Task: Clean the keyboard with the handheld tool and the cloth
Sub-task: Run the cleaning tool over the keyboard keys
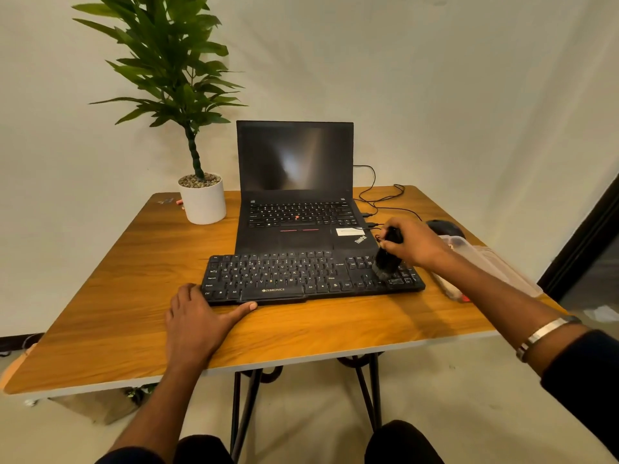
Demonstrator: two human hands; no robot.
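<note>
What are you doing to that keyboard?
A person is cleaning the black keyboard on the wooden table. The right hand grips a small black handheld tool and presses its tip onto the keys at the keyboard's right end. The left hand lies flat at the keyboard's front left corner, steadying it.

A wooden desk stood against a pale wall. An open black laptop, screen dark, sat at its centre rear, with black cables trailing from its right side. A potted plant in a white pot stood at rear left. A black mouse and a clear plastic container lay at the right edge.
</note>
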